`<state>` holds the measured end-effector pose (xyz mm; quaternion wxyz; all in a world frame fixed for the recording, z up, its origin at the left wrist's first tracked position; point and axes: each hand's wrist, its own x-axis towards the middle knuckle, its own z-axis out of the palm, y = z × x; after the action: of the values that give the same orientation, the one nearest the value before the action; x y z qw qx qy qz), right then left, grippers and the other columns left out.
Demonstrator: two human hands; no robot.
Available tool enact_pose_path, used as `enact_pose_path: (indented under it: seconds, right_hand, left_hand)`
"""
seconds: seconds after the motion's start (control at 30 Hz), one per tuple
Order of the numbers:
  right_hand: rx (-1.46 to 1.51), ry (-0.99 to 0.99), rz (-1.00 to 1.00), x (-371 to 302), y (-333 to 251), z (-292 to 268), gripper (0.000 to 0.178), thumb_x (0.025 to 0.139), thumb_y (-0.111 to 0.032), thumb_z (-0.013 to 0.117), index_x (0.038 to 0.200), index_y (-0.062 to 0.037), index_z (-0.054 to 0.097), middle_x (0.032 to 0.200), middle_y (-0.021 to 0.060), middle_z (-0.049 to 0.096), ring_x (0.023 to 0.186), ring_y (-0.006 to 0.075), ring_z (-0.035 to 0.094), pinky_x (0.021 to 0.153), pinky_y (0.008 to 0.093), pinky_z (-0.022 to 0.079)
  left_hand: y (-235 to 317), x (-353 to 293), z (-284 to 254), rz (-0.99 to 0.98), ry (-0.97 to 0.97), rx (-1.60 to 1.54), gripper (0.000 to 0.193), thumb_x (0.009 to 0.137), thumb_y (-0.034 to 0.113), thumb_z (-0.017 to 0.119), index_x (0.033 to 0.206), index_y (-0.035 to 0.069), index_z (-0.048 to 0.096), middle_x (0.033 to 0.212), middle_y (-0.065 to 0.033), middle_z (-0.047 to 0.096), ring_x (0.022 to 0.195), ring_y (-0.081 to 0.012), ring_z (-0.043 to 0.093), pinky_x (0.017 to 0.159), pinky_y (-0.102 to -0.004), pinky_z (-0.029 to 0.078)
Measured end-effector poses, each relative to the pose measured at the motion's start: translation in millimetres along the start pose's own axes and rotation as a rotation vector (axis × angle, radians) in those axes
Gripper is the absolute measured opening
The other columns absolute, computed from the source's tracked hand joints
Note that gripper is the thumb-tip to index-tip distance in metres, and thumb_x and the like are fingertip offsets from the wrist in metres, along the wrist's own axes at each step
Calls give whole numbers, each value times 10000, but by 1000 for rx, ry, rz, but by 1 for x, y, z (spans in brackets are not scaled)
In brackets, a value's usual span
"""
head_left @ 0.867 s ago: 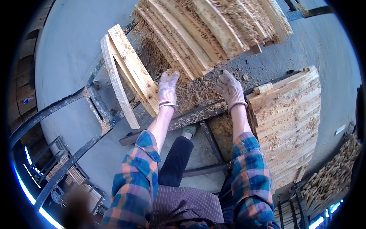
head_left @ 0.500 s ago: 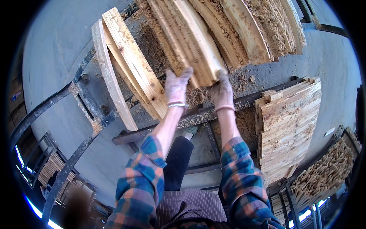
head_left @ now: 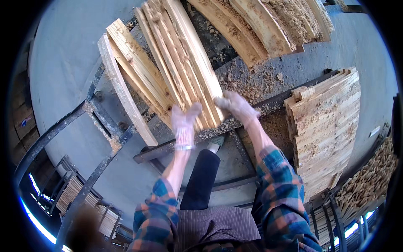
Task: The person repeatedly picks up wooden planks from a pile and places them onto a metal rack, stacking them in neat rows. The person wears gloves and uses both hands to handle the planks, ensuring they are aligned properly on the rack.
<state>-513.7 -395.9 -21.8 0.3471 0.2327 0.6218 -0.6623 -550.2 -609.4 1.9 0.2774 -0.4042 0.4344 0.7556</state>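
Observation:
Both my hands wear pale work gloves and press on the near end of a bundle of long wooden slats (head_left: 180,54). My left hand (head_left: 184,124) is at the bundle's left near corner, its thumb pointing up along the wood. My right hand (head_left: 237,106) bears on the right side, fingers bent against the outermost slat. The slats lie side by side, tilted with the far end to the left. Just left of them lie a few knotty boards (head_left: 138,63) and a narrow curved board (head_left: 119,86). The undersides of the fingers are hidden.
More sawdust-covered slats (head_left: 252,29) lie at the far right on the metal rack (head_left: 155,154). A neat stack of boards (head_left: 327,130) stands to the right. A curved metal frame (head_left: 50,133) runs along the left. Loose wood pieces (head_left: 365,176) fill a rack at lower right.
The bundle has come toward me and to the left, away from the other slats, with both hands on it. A gap with sawdust and dark metal now shows beside it.

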Motion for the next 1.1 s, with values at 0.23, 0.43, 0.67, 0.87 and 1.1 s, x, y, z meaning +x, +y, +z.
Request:
enact_pose_path:
  seconds: [0.23, 0.43, 0.67, 0.87, 1.1]
  right_hand:
    - [625, -62, 0, -183, 55, 40, 755, 755, -511, 709, 1235, 53, 561, 1095, 95, 643, 981, 164, 587, 866, 288, 465]
    - [577, 71, 59, -344, 77, 74, 786, 775, -600, 662, 1231, 32, 558, 1093, 75, 639, 985, 146, 564, 871, 306, 454]
    - [908, 373, 340, -508, 147, 138, 609, 869, -491, 632, 1156, 44, 590, 1030, 66, 648, 931, 123, 590, 812, 278, 488]
    - [1586, 467, 341, -458, 218, 112, 433, 892, -318, 638, 1121, 47, 601, 1013, 119, 654, 885, 229, 652, 804, 339, 526]
    - [1342, 580, 390, -368, 322, 90, 529, 869, -447, 601, 1117, 20, 623, 1074, 104, 657, 968, 207, 608, 842, 373, 455]
  left_hand:
    - [-71, -213, 29, 112, 88, 771, 411, 892, 61, 617, 1240, -60, 434, 1043, -194, 639, 932, -229, 664, 824, -301, 579]
    - [-104, -355, 20, 18, 86, 855, 458, 828, 209, 732, 1141, -40, 510, 1026, -135, 625, 870, -164, 625, 743, -273, 533]
    - [-147, -441, 25, -427, -59, 1081, 436, 845, 142, 694, 1193, -23, 487, 1041, -110, 625, 902, -134, 625, 767, -255, 527]
    - [-218, -326, 29, -611, -481, 1370, 381, 918, 271, 596, 1135, -42, 579, 936, -116, 653, 853, -180, 636, 737, -285, 522]
    - [-266, -257, -17, -768, -245, 995, 439, 906, 271, 638, 1206, -38, 552, 1094, -114, 642, 916, -189, 645, 822, -315, 526]
